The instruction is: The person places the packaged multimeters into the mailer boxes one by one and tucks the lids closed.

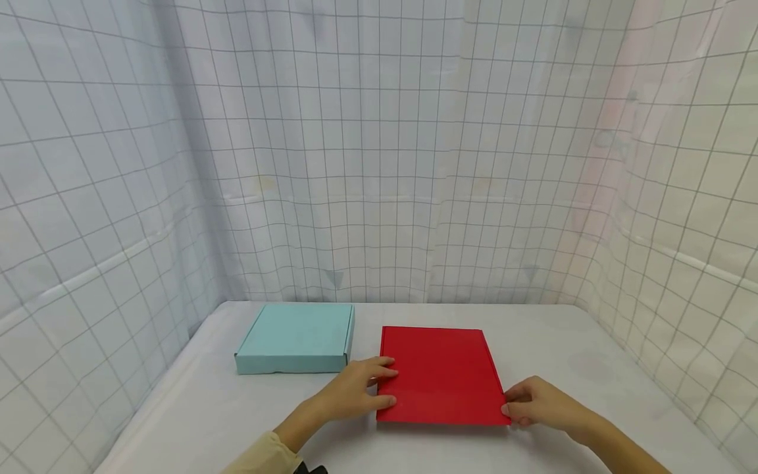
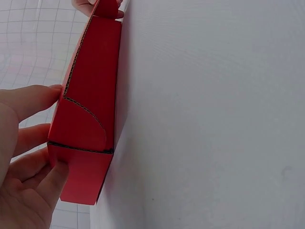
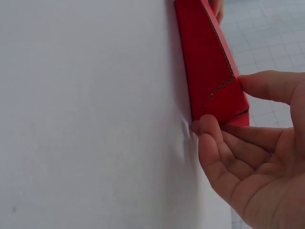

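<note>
A flat red cardboard box (image 1: 439, 375) lies in front of me on the white table. Its lid is down, and the cut edge of the side flap shows as a brown corrugated line in both wrist views. My left hand (image 1: 355, 388) holds the box by its left side, thumb near the front corner and fingers spread along the edge. At the front right corner, my right hand (image 1: 541, 405) grips the box; in the right wrist view the thumb presses the upper edge and the other fingers curl at the lower corner. The box's contents are hidden.
A closed light blue cardboard box (image 1: 299, 329) lies at the back left of the white-covered table (image 1: 568, 349). White curtains (image 1: 391, 151) with a dark grid pattern hang behind and along both sides.
</note>
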{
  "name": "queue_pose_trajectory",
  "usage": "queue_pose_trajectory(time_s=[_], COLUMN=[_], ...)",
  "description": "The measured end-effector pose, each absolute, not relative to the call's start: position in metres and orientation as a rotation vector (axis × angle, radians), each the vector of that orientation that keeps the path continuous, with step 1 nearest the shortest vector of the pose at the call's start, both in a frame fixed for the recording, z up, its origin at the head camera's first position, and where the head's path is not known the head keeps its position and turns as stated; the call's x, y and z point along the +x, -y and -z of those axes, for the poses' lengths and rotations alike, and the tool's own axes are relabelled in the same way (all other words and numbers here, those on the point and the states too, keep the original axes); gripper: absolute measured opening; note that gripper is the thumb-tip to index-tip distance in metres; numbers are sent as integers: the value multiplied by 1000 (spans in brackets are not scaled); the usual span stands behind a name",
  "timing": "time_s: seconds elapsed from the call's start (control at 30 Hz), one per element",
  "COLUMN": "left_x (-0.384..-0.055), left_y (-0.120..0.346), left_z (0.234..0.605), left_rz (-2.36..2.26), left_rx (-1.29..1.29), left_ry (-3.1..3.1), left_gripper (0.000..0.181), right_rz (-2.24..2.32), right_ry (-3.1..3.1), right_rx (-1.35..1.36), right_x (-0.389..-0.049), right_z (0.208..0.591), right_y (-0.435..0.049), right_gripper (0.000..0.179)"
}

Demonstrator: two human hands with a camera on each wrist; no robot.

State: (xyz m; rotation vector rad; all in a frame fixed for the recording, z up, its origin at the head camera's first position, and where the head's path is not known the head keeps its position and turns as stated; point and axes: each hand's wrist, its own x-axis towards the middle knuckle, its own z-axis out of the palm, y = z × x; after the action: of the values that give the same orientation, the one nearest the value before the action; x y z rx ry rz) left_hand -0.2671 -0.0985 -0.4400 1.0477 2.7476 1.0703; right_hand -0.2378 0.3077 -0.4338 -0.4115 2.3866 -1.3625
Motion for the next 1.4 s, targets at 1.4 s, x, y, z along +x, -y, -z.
queue_pose_trajectory(time_s=[1.4], left_x=[-274], left_y=[105], left_z=[443], left_rz=[-1089], left_rx=[1116], left_ry=[-2679], left_gripper=[56], right_rz=[626], right_ry=[-2977], right_rx=[-1107], right_x=[-241], right_z=[431], right_y=[-293], right_gripper=[71])
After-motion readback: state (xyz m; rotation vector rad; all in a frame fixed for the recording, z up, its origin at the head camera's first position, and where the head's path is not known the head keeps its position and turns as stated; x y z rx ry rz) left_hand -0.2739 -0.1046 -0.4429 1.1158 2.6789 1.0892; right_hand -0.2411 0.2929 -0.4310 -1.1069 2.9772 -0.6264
